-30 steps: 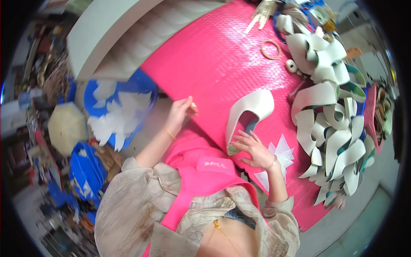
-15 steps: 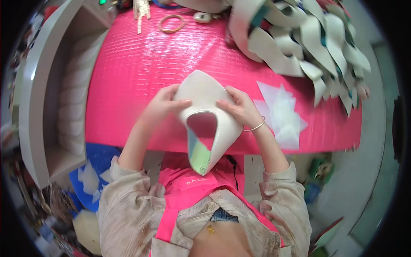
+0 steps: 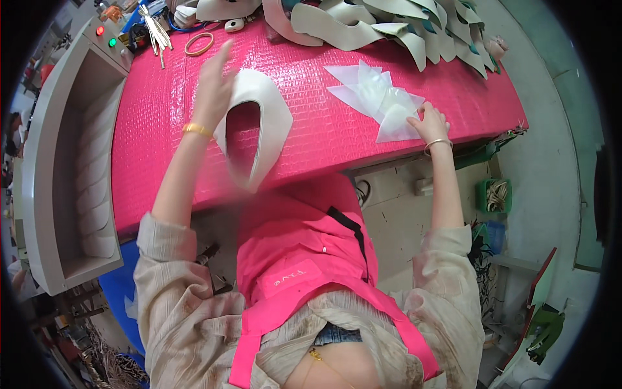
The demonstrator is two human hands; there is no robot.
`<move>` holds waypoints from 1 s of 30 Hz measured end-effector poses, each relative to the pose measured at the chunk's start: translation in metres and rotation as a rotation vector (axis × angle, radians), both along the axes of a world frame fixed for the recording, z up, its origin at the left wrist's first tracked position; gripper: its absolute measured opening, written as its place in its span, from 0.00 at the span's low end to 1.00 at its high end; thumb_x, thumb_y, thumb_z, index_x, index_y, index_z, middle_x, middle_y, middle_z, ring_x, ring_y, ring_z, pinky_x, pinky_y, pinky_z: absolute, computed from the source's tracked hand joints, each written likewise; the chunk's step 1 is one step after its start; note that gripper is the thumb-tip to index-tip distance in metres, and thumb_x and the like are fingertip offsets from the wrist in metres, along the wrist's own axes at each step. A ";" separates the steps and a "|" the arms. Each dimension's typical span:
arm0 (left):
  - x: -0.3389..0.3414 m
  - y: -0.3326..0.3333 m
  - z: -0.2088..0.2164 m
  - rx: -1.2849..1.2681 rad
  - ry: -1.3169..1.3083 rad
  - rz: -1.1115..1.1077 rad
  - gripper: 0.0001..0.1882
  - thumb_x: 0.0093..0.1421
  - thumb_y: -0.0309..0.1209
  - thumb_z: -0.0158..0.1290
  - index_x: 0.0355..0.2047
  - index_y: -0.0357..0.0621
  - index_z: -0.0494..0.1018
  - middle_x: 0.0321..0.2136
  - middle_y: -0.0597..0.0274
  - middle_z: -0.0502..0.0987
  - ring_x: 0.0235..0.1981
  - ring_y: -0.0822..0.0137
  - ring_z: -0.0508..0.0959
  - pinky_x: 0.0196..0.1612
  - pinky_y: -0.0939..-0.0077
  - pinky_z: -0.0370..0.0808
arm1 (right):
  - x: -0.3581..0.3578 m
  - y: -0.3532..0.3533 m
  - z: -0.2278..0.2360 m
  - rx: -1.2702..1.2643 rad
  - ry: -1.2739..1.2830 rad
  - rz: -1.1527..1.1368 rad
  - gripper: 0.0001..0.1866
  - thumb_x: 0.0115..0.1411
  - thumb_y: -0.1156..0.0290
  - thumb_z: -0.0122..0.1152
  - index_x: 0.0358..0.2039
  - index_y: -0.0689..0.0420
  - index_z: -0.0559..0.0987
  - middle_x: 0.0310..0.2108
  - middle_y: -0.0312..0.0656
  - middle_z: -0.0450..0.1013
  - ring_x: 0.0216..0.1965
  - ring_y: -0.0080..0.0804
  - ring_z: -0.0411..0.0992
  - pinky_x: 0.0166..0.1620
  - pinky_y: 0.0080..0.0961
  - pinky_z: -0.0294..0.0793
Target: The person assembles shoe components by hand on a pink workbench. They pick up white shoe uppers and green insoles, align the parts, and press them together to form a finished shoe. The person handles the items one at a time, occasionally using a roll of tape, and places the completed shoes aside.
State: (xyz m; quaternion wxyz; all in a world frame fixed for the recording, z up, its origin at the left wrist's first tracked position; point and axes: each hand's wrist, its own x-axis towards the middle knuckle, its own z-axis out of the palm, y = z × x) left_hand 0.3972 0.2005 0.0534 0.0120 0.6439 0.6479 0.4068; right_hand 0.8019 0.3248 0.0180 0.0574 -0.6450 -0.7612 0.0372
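Working over the pink bench (image 3: 311, 129): biggest item, quilted glossy top, runs under my left fingers (image 3: 222, 57) and right fingers (image 3: 429, 115) and well past both.

Next down: grey open-fronted box (image 3: 45, 181), off to the left of my left fingers, well apart from them. Pale layered stuff inside; red and green lamps on its far end.

Then the heap of white curved pieces (image 3: 350, 35), far side of the bench, beyond my right fingers and right of the left ones. Teal shows on some undersides.

White shoe upper (image 3: 275, 117): lying on the bench just right of my left fingers, opening facing up, narrow end towards me. Left fingers are stretched out, pointing away from me, slightly blurred, no grip on anything. They overlap the upper's edge in view; can't tell if they touch it.

Translucent sheets (image 3: 372, 94): fanned, overlapping pile at my right fingertips, spreading leftward. Right fingers are bent over the pile's near right edge, thumb towards it. Can't tell if they're pinching a sheet.

Small stuff: pale strip bundle (image 3: 155, 32) beyond and left of my left fingers, tan ring (image 3: 188, 47) nearer them.
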 end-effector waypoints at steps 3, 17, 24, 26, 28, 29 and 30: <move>0.083 0.063 0.014 -0.188 -0.038 -0.380 0.29 0.56 0.23 0.44 0.58 0.50 0.53 0.51 0.54 0.66 0.50 0.61 0.68 0.52 0.68 0.63 | 0.001 -0.003 -0.004 -0.049 -0.059 -0.058 0.27 0.39 0.60 0.66 0.39 0.57 0.69 0.37 0.46 0.71 0.42 0.46 0.68 0.44 0.46 0.62; 0.232 0.146 -0.043 -0.767 0.004 -0.643 0.33 0.58 0.29 0.36 0.62 0.59 0.38 0.49 0.59 0.69 0.51 0.55 0.67 0.56 0.68 0.59 | 0.028 -0.100 0.050 0.385 0.681 0.145 0.04 0.49 0.81 0.53 0.28 0.63 0.73 0.28 0.43 0.67 0.30 0.34 0.67 0.36 0.23 0.65; 0.210 0.054 0.037 -0.688 -0.632 -0.882 0.36 0.52 0.38 0.53 0.59 0.49 0.51 0.52 0.51 0.64 0.54 0.65 0.63 0.53 0.74 0.59 | 0.043 -0.130 0.078 -0.163 1.165 0.113 0.03 0.56 0.80 0.49 0.31 0.64 0.71 0.29 0.32 0.66 0.31 0.18 0.62 0.37 0.14 0.62; 0.184 0.008 0.049 -0.704 -0.704 -0.808 0.35 0.48 0.31 0.57 0.57 0.45 0.56 0.46 0.53 0.68 0.44 0.70 0.68 0.46 0.78 0.65 | 0.016 -0.130 0.079 -0.357 1.221 0.188 0.04 0.56 0.77 0.51 0.32 0.63 0.72 0.30 0.33 0.66 0.33 0.17 0.63 0.37 0.13 0.61; 0.161 -0.035 0.034 -0.593 -0.690 -0.633 0.33 0.44 0.20 0.55 0.54 0.40 0.60 0.30 0.64 0.72 0.25 0.80 0.66 0.29 0.83 0.69 | -0.022 -0.135 0.086 -0.486 1.343 0.300 0.05 0.56 0.76 0.52 0.33 0.63 0.72 0.30 0.33 0.67 0.33 0.16 0.63 0.37 0.12 0.61; 0.150 -0.055 0.036 -0.627 -0.791 -0.552 0.32 0.44 0.18 0.53 0.53 0.37 0.61 0.29 0.65 0.72 0.26 0.80 0.67 0.31 0.83 0.69 | -0.043 -0.139 0.089 -0.548 1.397 0.354 0.06 0.56 0.75 0.52 0.34 0.63 0.73 0.30 0.33 0.67 0.34 0.16 0.63 0.36 0.12 0.60; 0.140 -0.072 0.040 -0.606 -0.762 -0.519 0.32 0.45 0.17 0.53 0.53 0.37 0.60 0.29 0.65 0.72 0.26 0.80 0.68 0.31 0.83 0.69 | -0.057 -0.142 0.083 -0.605 1.399 0.355 0.06 0.56 0.74 0.53 0.33 0.63 0.73 0.28 0.32 0.68 0.32 0.15 0.64 0.34 0.11 0.60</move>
